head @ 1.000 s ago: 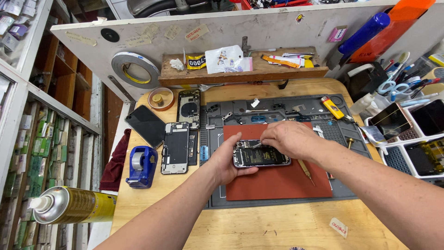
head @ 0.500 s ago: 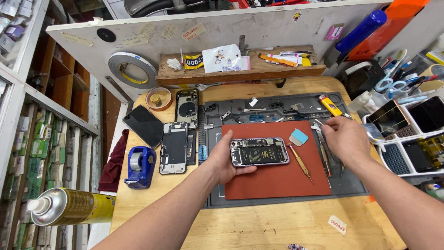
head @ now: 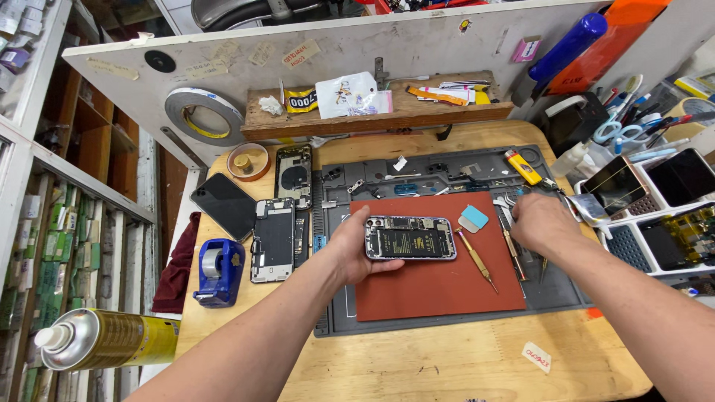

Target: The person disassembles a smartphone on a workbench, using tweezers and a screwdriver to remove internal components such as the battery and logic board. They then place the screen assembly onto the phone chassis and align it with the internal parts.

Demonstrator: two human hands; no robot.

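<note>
Left hand [head: 356, 249]: clamped on the left end of the opened phone [head: 410, 238]; thumb seen on top edge, fingers beneath.
Phone: laid flat w/ insides up, on upper part of red mat [head: 439, 279], long side running 9 to 3 o'clock.
Right hand [head: 542, 223]: set at 3 o'clock of phone, palm down over tools at mat's right edge; grasp couldn't be told, fingers hidden.
Brass screwdriver [head: 477, 260]: left on red mat btwn phone and right hand, untouched.
Blue pick [head: 474, 218]: at 2 o'clock of phone, near mat corner.
Grey work mat [head: 447, 167]: spread under red mat.
Tape dispenser [head: 217, 272]: blue, at 9 o'clock, well apart.
Spray can [head: 104, 339]: at 8 o'clock, bench edge.
</note>
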